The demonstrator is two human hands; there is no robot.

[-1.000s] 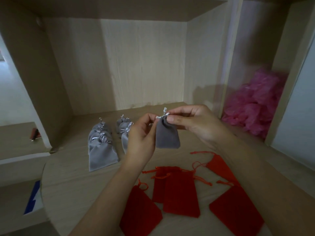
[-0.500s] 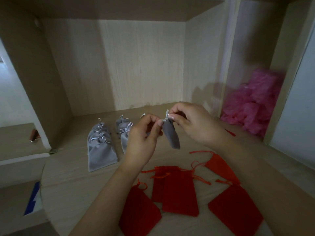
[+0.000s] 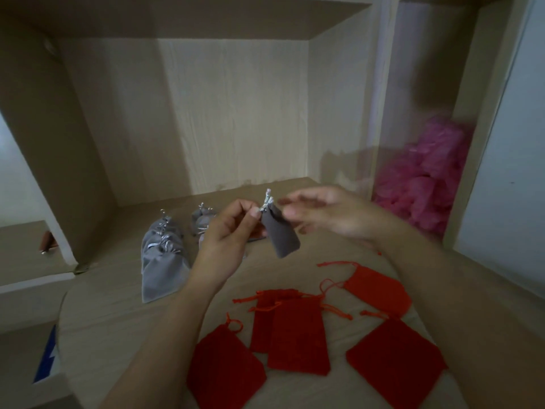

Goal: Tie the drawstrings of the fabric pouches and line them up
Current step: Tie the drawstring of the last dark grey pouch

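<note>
At mid-frame the left hand [image 3: 233, 228] pinched the gathered neck of the grey pouch [image 3: 281, 236], which hung above the worktop [image 3: 118, 320]. The right hand [image 3: 327, 215], blurred, looked loose-fingered and empty beside the silver drawstring [image 3: 267, 200]. The neck probably needed a firm pinch while the knot was snugged, before the pouch joined the grey row [image 3: 163, 261] at left.

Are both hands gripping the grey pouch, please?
No, only the left hand pinches the grey pouch; the right hand is open beside it.

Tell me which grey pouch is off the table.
The grey pouch hanging from the left hand, pinched at its silver drawstring. The other grey pouches lie on the table behind it.
</note>
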